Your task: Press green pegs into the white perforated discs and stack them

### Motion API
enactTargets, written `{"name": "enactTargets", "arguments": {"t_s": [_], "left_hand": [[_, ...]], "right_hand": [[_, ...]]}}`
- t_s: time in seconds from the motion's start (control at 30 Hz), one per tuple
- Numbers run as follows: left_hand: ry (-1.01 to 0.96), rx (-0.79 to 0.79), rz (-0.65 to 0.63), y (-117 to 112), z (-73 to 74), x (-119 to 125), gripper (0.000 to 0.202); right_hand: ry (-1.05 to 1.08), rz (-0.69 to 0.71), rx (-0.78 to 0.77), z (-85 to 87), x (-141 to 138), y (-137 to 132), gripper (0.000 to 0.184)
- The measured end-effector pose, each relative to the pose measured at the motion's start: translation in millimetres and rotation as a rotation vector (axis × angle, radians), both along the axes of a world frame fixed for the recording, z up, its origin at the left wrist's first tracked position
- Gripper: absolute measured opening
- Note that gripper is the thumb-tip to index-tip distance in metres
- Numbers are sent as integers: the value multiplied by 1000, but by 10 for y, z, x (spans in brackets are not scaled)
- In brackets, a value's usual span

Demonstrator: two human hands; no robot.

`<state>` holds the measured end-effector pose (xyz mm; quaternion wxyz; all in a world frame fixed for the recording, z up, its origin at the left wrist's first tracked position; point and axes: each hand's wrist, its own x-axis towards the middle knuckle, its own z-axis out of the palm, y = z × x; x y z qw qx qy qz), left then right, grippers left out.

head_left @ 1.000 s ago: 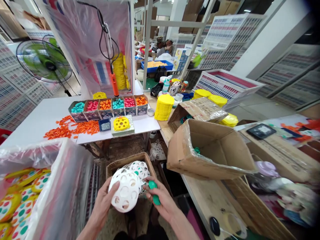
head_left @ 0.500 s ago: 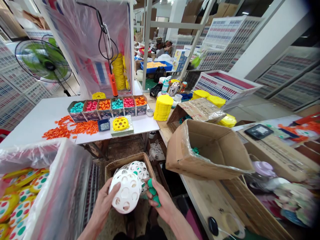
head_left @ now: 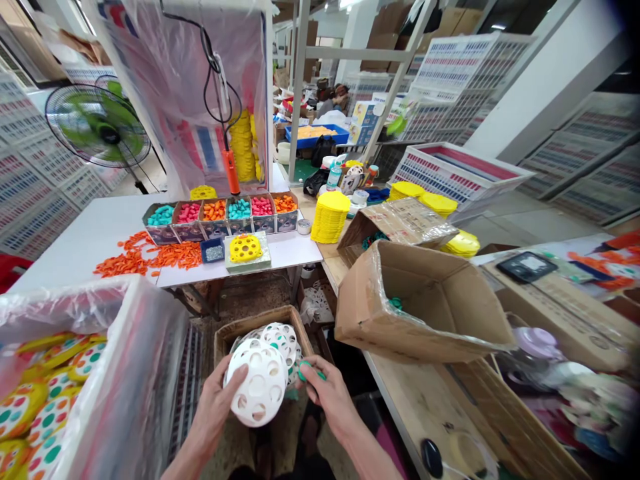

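My left hand (head_left: 216,395) grips a round white plastic disc (head_left: 257,383) with several round holes, thumb on its upper face. To its right, my right hand (head_left: 323,387) is closed around small green pieces (head_left: 311,373), partly hidden by the fingers. Their tips are close to the disc's right edge, apart from it. Beneath both hands stands an open cardboard box (head_left: 231,328) with more white perforated discs (head_left: 281,340) inside; a bit of green shows among them.
At left is a plastic-lined crate (head_left: 131,313) of yellow dotted pieces. An open cardboard carton (head_left: 425,293) stands at right. On the white table are divided bins (head_left: 220,220) of coloured parts, loose orange pieces (head_left: 175,255) and a yellow perforated piece (head_left: 245,248). A yellow stack (head_left: 330,219) stands behind.
My right hand's fingers have drawn together over the green pieces, so less of them shows. The white disc stays in my left hand. The whole view has shifted slightly.
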<state>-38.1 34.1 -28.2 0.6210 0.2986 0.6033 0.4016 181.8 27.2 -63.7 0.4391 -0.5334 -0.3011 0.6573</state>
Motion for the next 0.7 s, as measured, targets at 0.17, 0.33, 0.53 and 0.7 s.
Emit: {"name": "enactTargets", "arguments": {"t_s": [0.17, 0.33, 0.53, 0.7], "left_hand": [[20, 17, 19, -11, -28, 17, 55], [46, 60, -11, -26, -19, 72, 50], [236, 148, -87, -27, -30, 139, 47], [420, 219, -104, -50, -66, 192, 43]], "right_hand": [[-75, 99, 14, 140, 25, -63, 54], [-29, 40, -1, 276, 1, -83, 41], [-45, 98, 24, 397, -160, -110, 33], [-161, 83, 93, 448, -303, -106, 20]]}}
